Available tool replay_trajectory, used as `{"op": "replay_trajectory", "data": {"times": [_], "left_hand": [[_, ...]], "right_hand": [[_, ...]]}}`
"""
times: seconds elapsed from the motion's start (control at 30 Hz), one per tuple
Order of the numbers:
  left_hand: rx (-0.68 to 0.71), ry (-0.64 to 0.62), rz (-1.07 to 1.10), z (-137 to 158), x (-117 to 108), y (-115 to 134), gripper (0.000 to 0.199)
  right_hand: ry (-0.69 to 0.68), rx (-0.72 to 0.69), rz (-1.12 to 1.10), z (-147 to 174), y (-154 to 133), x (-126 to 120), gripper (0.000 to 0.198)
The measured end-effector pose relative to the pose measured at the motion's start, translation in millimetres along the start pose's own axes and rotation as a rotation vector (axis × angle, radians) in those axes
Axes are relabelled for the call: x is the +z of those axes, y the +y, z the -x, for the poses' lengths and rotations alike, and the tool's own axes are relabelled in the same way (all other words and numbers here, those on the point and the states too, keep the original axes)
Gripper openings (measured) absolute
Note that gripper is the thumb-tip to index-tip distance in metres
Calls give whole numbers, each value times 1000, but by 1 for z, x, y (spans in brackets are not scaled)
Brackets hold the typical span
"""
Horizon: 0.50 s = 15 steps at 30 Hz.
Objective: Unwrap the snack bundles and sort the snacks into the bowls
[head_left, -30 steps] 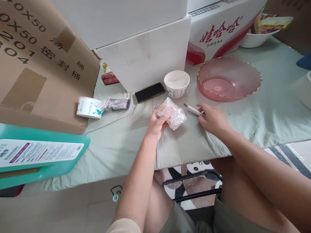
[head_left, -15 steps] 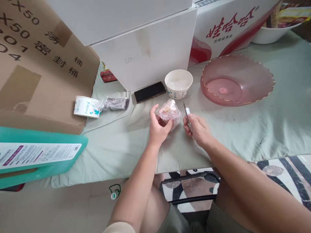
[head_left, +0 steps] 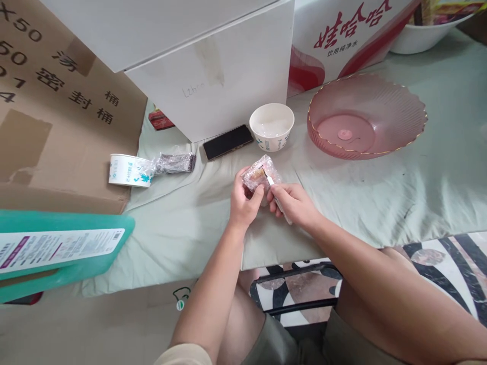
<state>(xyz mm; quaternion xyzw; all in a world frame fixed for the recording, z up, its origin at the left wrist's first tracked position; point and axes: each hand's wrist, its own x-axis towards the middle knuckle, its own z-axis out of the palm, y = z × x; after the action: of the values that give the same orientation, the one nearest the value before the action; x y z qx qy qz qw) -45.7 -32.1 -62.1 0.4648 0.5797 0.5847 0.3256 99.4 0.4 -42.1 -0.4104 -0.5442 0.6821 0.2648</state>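
A small pinkish packet in clear plastic wrap (head_left: pixel 262 167) is gripped between the thumb and fingers of my left hand (head_left: pixel 243 203); what is inside the wrap is hard to make out. My right hand (head_left: pixel 292 203) is closed around a slim white-handled knife (head_left: pixel 271 181), its dark tip at the face of the packet. Whether the blade has gone through the plastic cannot be told. Just behind the packet stands a white paper bowl (head_left: pixel 271 126) with a blue-green print.
A black phone (head_left: pixel 228 142) lies left of the bowl. Farther left are a tipped paper bowl (head_left: pixel 127 170) and a dark plastic-wrapped bundle (head_left: pixel 175 163). A large pink bowl (head_left: pixel 365 116) stands right. White boxes (head_left: pixel 228 76), a cardboard carton (head_left: pixel 68 137) and a green jug (head_left: pixel 83 258) surround the cloth-covered table.
My right hand has moved left, bringing the knife from beside the packet onto it. My left hand keeps its grip on the packet. The whole view has shifted slightly.
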Motion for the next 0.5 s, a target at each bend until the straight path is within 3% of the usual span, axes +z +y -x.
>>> {"op": "replay_trajectory", "data": {"times": [0.23, 0.5], "left_hand": [[-34, 66, 85, 1, -4, 9, 60], [8, 182, 154, -4, -10, 14, 57]], "right_hand": [[-30, 67, 52, 2, -5, 1, 42], [-74, 60, 139, 4, -3, 4, 42]]}}
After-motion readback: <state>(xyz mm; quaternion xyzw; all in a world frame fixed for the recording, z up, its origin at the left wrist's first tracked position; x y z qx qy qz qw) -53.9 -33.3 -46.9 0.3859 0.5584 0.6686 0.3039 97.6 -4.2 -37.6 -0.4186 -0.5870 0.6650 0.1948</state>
